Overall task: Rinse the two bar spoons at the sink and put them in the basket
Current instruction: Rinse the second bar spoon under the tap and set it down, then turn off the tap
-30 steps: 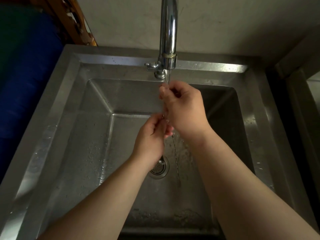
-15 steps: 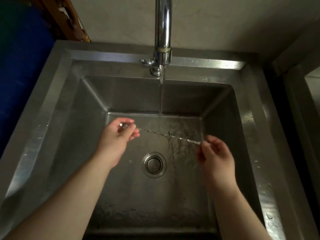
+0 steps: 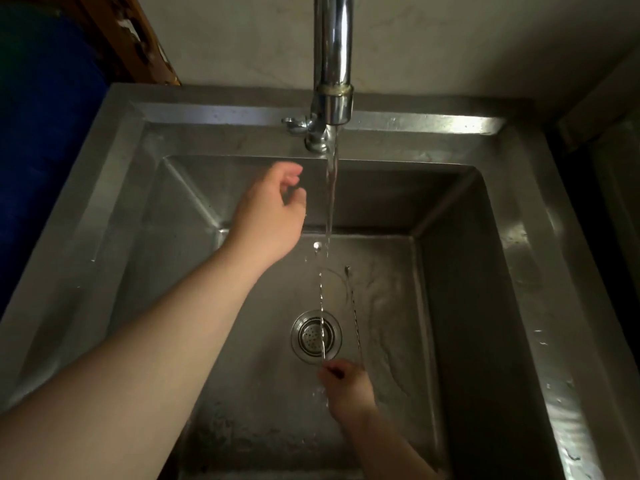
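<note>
A thin twisted bar spoon points away from me over the drain, its far tip in the water stream. My right hand pinches its near end, low in the sink. A second bar spoon lies on the sink floor just to the right, roughly parallel. My left hand is raised with nothing in it, fingers loosely curled, left of the stream and below the faucet lever. Water runs from the chrome faucet. No basket is in view.
The steel sink has a deep basin with a round drain strainer in the middle. A blue container stands to the left, a wooden frame behind it. Another steel surface is at the right edge.
My left hand let go of the spoon and rose toward the faucet lever. My right hand swung the spoon from crosswise to pointing away from me and dropped lower in the sink.
</note>
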